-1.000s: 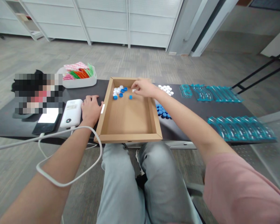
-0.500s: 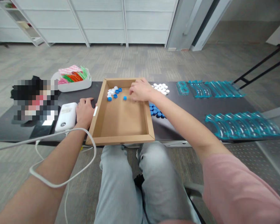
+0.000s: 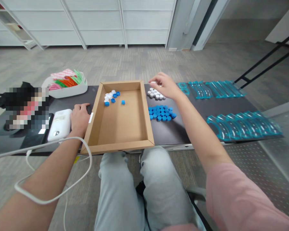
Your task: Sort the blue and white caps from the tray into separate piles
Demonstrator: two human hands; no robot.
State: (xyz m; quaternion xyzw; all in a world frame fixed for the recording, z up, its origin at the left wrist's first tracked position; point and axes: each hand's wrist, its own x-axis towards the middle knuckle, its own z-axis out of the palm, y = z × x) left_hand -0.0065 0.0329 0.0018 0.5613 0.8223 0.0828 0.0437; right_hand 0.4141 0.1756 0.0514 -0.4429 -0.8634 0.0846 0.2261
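Note:
My right hand (image 3: 164, 86) is over the pile of small white hexagonal pieces (image 3: 155, 93) to the right of the cardboard tray (image 3: 148, 122). Its fingers are slightly bent and apart, with nothing visible between them. Just nearer lie the blue hexagonal pieces (image 3: 162, 114), grouped in rows. Inside the tray, a small cluster of white pieces (image 3: 108, 96) and several blue ones sits at the far left, and one blue piece (image 3: 123, 102) stands apart. My left hand (image 3: 80, 117) rests on the table against the tray's left side, fingers loosely spread.
A white power bank (image 3: 60, 124) with a white cable (image 3: 88, 170) looping over my left forearm lies left of my hand. Behind it stands a white basket (image 3: 68, 92) of colourful items. Clear teal plastic pieces (image 3: 245, 125) lie in rows on the right.
My right hand has left the tray and moved right, over the white pile, uncovering the blue pieces. My left hand stays beside the tray. The view has shifted slightly.

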